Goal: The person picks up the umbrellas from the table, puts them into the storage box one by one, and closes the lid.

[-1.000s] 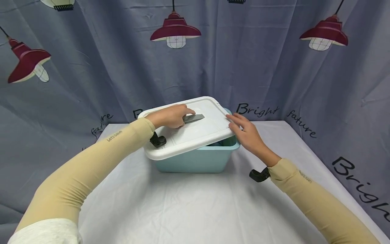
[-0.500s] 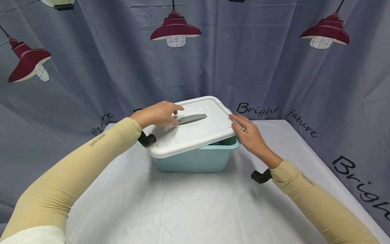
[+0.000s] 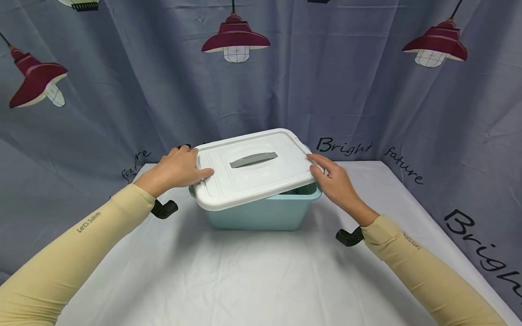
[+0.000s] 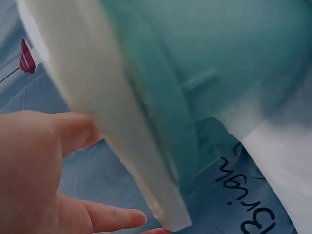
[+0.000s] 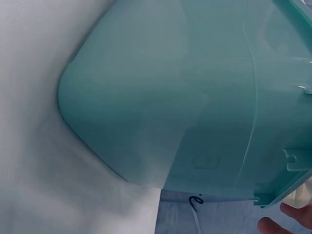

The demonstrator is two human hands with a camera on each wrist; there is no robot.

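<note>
A white lid (image 3: 244, 183) with a grey handle (image 3: 253, 159) lies askew on a light teal plastic box (image 3: 257, 215). Between the lid's front right part and the box rim, a gap shows a dark interior. My left hand (image 3: 177, 167) is at the lid's left end, thumb over the top edge, other fingers spread along the side. In the left wrist view its fingers (image 4: 114, 217) extend towards the lid's edge. On the other side, my right hand (image 3: 332, 179) touches the lid's right edge with extended fingers. The right wrist view shows only fingertips (image 5: 273, 226) beside the box.
The box stands on a white-covered table (image 3: 261, 271). Behind and on both sides hangs a grey-blue curtain (image 3: 326, 90) printed with red lamps and lettering. Black wrist-worn devices (image 3: 165, 209) hang below both wrists.
My left hand has left the lid's handle and moved left to the lid's left end. The lid has shifted slightly right. The right hand has stayed nearly still at the right edge.
</note>
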